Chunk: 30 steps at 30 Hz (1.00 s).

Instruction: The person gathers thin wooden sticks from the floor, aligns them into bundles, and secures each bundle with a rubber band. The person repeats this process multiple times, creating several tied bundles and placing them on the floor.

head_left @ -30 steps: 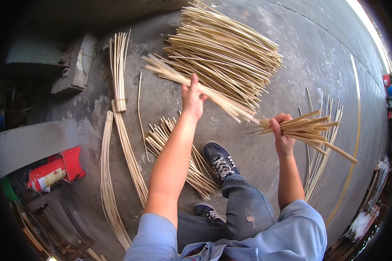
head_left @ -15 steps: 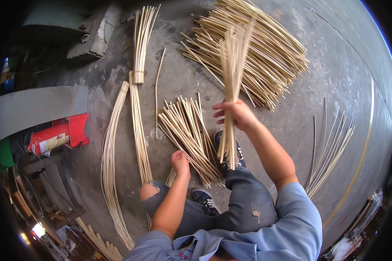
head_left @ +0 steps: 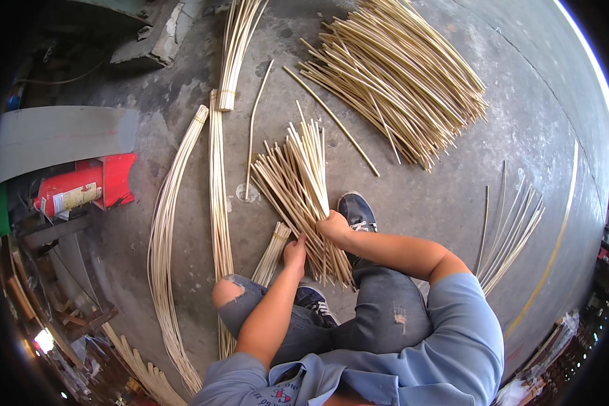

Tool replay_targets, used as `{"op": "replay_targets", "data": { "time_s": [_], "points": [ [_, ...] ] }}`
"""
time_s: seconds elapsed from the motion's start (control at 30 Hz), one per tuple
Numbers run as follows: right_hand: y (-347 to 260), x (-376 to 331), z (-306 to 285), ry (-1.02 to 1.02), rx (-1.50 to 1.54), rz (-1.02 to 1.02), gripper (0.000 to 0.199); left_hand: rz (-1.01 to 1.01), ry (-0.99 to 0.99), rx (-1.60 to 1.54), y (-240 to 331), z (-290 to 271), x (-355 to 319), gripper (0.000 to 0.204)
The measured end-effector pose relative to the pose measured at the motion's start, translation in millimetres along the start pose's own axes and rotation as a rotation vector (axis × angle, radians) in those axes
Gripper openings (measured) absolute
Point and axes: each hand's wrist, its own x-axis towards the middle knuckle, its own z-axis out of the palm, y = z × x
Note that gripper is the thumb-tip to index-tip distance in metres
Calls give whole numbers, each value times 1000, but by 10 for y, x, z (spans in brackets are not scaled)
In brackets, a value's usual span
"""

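Head view showed our right hand (head_left: 334, 227) gripping pale sticks (head_left: 310, 162), likely to bunch them, though we couldn't tell whether our left hand (head_left: 295, 253) gripped.

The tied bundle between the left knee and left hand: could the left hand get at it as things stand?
Probably yes: the tied bundle lies right beside the left hand, with nothing visible between them. The hand seems to be at the loose sticks, though, so it may need freeing first.
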Motion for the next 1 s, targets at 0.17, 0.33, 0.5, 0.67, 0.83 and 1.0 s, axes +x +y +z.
{"op": "replay_targets", "data": {
  "time_s": [0.17, 0.33, 0.5, 0.67, 0.83, 1.0],
  "points": [
    [-2, 101, 179, -102, 24, -16, 37, 110, -184, -355, 212, -71, 186, 62],
    [343, 352, -83, -191, 265, -47, 64, 14, -401, -483, 660, 228, -42, 74],
    [249, 304, 37, -213, 200, -81, 88, 231, -393, -448, 786, 159, -141, 62],
    [85, 122, -183, -300, 289, -425, 74, 438, -467, -416, 905, 203, -325, 67],
    [-557, -261, -244, -327, 213, -669, 64, 816, -321, -314, 1132, -171, -571, 72],
    [-1279, -460, -553, -189, -74, -1123, 63, 1183, -307, -385, 1756, -441, -1172, 70]
  ]
}}
